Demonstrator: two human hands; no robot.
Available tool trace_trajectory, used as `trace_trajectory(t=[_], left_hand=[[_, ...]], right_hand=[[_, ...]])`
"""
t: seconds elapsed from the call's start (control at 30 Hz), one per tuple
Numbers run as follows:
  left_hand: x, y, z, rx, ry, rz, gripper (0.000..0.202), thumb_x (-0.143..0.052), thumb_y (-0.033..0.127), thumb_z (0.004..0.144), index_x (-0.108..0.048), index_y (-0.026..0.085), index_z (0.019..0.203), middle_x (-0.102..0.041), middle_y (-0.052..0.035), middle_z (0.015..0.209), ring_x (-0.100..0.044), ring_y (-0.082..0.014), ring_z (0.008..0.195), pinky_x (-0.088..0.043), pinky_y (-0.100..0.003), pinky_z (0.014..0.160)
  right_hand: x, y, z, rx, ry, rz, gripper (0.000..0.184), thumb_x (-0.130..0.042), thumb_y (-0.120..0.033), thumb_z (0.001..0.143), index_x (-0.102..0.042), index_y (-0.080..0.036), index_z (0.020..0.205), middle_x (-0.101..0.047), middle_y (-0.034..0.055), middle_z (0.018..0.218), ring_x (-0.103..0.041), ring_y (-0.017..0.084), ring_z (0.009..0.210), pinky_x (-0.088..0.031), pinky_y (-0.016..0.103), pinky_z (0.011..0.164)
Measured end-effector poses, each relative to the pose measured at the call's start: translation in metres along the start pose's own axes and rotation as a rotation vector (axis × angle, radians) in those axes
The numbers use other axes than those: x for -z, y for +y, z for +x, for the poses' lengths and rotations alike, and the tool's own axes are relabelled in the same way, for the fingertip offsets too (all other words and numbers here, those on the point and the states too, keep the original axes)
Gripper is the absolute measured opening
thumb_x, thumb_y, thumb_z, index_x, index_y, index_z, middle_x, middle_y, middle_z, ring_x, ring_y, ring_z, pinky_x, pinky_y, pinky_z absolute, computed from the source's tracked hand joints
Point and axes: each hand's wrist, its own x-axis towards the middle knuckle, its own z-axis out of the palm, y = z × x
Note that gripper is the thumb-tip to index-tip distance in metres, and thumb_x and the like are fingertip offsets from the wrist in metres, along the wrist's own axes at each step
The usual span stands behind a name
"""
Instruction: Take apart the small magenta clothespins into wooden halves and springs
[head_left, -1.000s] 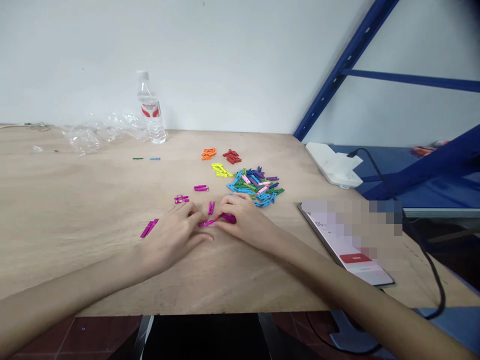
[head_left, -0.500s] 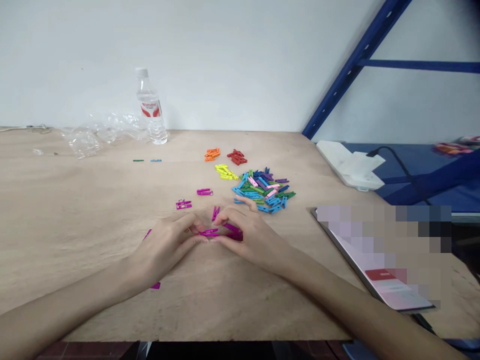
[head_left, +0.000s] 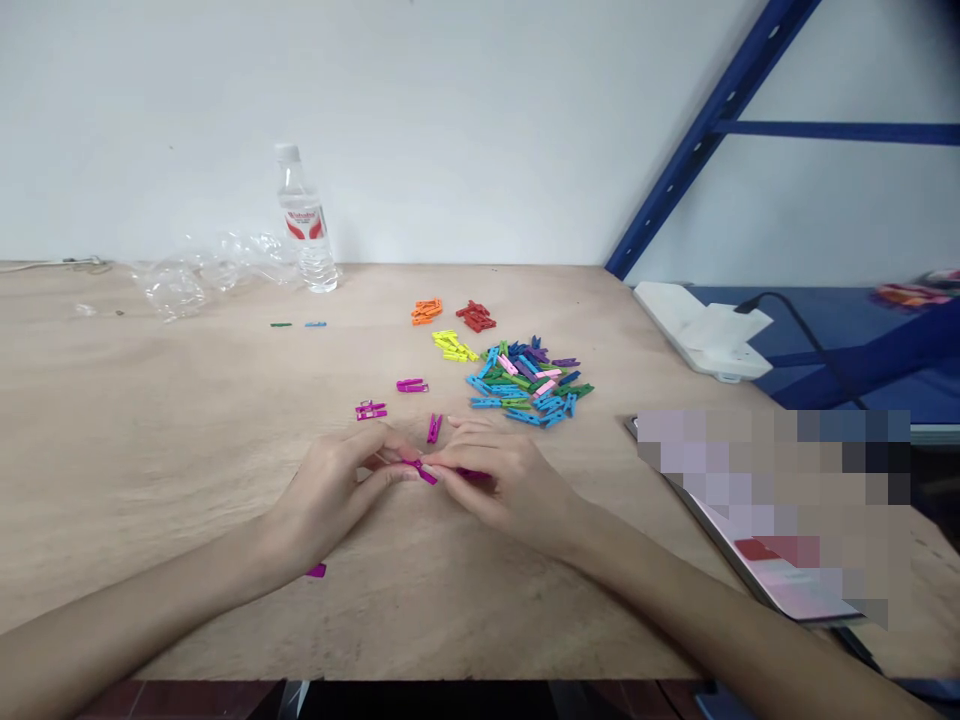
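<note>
My left hand (head_left: 334, 485) pinches a small magenta clothespin (head_left: 427, 475) between thumb and fingertips, just above the table. My right hand (head_left: 517, 480) meets it from the other side, its thumb and forefinger closed at the same clothespin. The two halves of this clothespin look skewed against each other. Another magenta piece (head_left: 478, 474) shows partly behind the right fingers. A magenta clothespin (head_left: 434, 429) lies just beyond my fingertips, with other magenta ones (head_left: 412, 385) farther off. Part of a magenta piece (head_left: 318, 571) peeks out beside my left forearm.
A mixed heap of coloured clothespins (head_left: 525, 380) lies right of centre, near yellow (head_left: 453, 346), orange (head_left: 426, 312) and red (head_left: 476, 316) groups. A water bottle (head_left: 306, 225) and crumpled clear plastic (head_left: 184, 280) stand at the back left. A tablet-like device (head_left: 780, 575) and white stand (head_left: 701, 330) are right.
My right thumb and forefinger have closed in on the clothespin, which now slants down to the right with its halves askew. The view has shifted slightly.
</note>
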Motion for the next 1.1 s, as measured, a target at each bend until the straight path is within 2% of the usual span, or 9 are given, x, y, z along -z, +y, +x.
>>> trace_trajectory(t=[0.13,0.4,0.63,0.73,0.83,0.93,1.1], left_hand=[[-0.001,-0.001,0.0,0.018,0.002,-0.007,0.008,-0.056,0.021,0.087,-0.062,0.022,0.092,-0.07,-0.0004,0.091,-0.065,-0.0161,0.081,-0.052,-0.029,0.072],[-0.004,0.0,-0.001,0.076,0.048,-0.032,0.005,-0.061,0.021,0.083,-0.065,0.021,0.086,-0.07,0.0015,0.082,-0.063,-0.0145,0.072,-0.049,-0.026,0.066],[-0.005,0.001,-0.001,0.012,0.028,0.005,0.006,-0.059,0.024,0.085,-0.063,0.021,0.089,-0.07,0.0008,0.087,-0.063,-0.0146,0.075,-0.05,-0.025,0.067],[-0.004,0.002,-0.002,-0.037,0.033,0.077,0.008,-0.056,0.023,0.088,-0.063,0.023,0.09,-0.069,0.0005,0.091,-0.063,-0.0154,0.08,-0.05,-0.027,0.072],[-0.002,0.003,-0.003,-0.037,0.031,0.097,0.008,-0.056,0.022,0.087,-0.062,0.023,0.091,-0.068,0.0013,0.092,-0.062,-0.0146,0.079,-0.05,-0.026,0.07],[-0.002,0.005,-0.003,0.01,0.001,0.043,0.007,-0.056,0.023,0.086,-0.061,0.023,0.092,-0.067,0.0018,0.094,-0.062,-0.0127,0.074,-0.05,-0.024,0.066],[-0.004,0.005,-0.002,0.071,-0.01,-0.005,0.014,-0.054,0.014,0.083,-0.06,0.023,0.092,-0.066,0.0019,0.092,-0.062,-0.0123,0.074,-0.051,-0.023,0.066]], right_hand=[[-0.002,0.001,-0.001,0.013,0.025,0.001,0.016,-0.055,-0.015,0.085,-0.07,-0.02,0.087,-0.071,0.0015,0.079,-0.063,0.015,0.076,-0.047,0.034,0.08],[-0.016,0.003,-0.005,-0.024,0.054,-0.028,0.017,-0.05,-0.012,0.085,-0.065,-0.018,0.087,-0.067,0.0033,0.079,-0.058,0.017,0.075,-0.047,0.032,0.071],[-0.022,-0.004,-0.005,-0.162,0.104,-0.111,0.01,-0.053,-0.01,0.077,-0.059,-0.018,0.077,-0.061,0.0009,0.071,-0.054,0.014,0.067,-0.041,0.028,0.062],[-0.022,-0.004,-0.006,-0.2,0.099,-0.108,0.008,-0.054,-0.011,0.077,-0.057,-0.018,0.078,-0.062,-0.0002,0.073,-0.055,0.013,0.067,-0.041,0.027,0.063],[-0.022,-0.003,-0.008,-0.219,0.078,-0.099,0.008,-0.054,-0.011,0.079,-0.057,-0.019,0.08,-0.062,-0.0006,0.075,-0.055,0.013,0.068,-0.041,0.026,0.063],[-0.022,-0.003,-0.008,-0.214,0.062,-0.118,0.009,-0.052,-0.01,0.079,-0.056,-0.018,0.08,-0.062,0.0001,0.075,-0.055,0.014,0.067,-0.041,0.026,0.061],[-0.021,-0.003,-0.007,-0.127,0.081,-0.191,0.012,-0.049,-0.007,0.079,-0.056,-0.017,0.082,-0.062,0.0018,0.075,-0.054,0.014,0.066,-0.041,0.026,0.06]])
